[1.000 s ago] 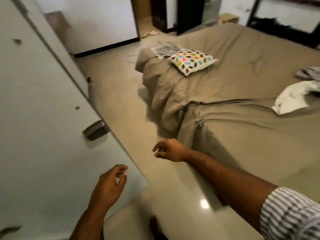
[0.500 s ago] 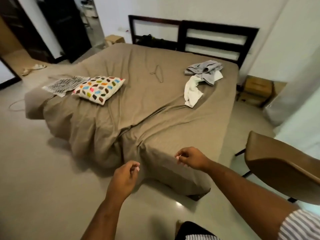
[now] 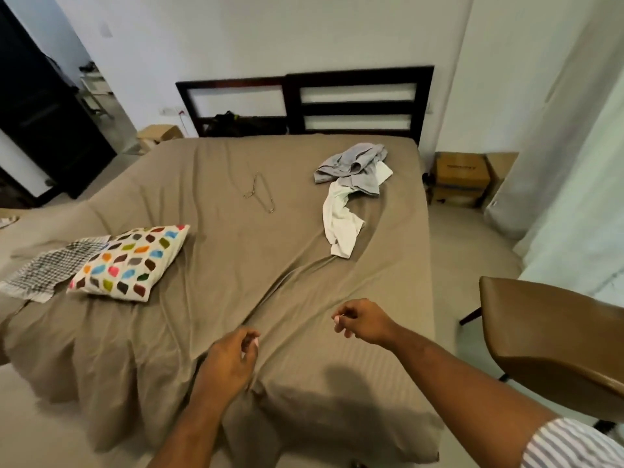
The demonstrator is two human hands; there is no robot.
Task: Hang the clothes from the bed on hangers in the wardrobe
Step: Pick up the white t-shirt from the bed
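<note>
Both hands, left hand (image 3: 233,361) and right hand (image 3: 363,320), hover loosely curled and empty over the bed (image 3: 270,282); grey and white clothes (image 3: 347,184) and a wire hanger (image 3: 260,194) lie well beyond them.

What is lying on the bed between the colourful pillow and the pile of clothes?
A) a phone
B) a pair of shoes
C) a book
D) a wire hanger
D: a thin wire hanger lies flat on the brown sheet, between the patterned pillow and the grey and white clothes.
</note>
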